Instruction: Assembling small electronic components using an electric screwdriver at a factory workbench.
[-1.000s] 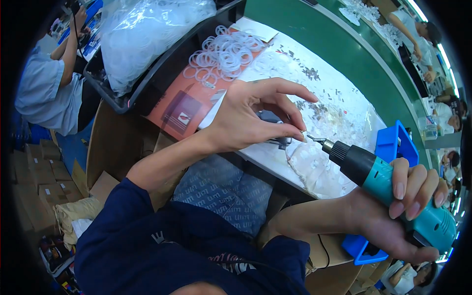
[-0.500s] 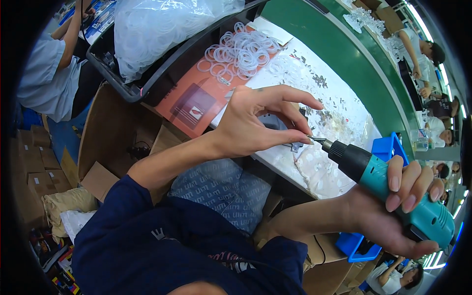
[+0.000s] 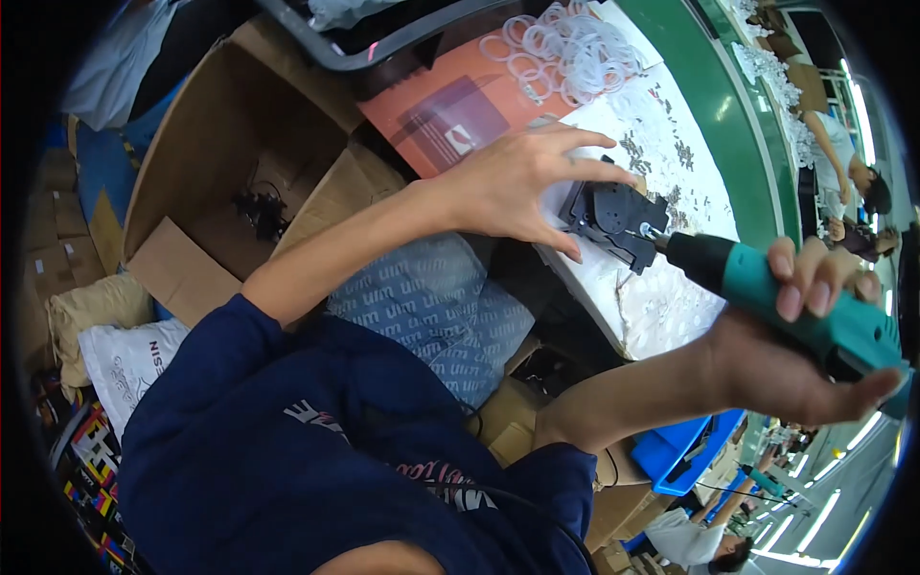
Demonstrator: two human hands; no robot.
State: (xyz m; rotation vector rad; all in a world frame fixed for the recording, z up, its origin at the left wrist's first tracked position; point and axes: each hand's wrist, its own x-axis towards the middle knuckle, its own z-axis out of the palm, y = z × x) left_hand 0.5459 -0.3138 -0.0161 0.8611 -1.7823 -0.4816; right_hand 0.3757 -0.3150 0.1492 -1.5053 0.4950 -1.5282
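2 hands meet at 1 black plastic part [image 3: 613,218] on the white worktop [image 3: 661,307], head view: left hand [image 3: 522,182], fingers spread, pins its near edge, while right hand [image 3: 815,345] grips a teal electric screwdriver [image 3: 776,287] whose long axis points leftward, bit touching the part.

Flat black part [image 3: 613,218], teal driver [image 3: 795,297] tip-on.

Bright, even overhead light; ceiling strip lamps [image 3: 815,522] glare below the right hand [image 3: 805,355] gripping the teal driver [image 3: 795,302]. Shadows under the left hand [image 3: 522,182] stay soft. Fisheye bending and a black vignette darken the rim; far edges smear slightly
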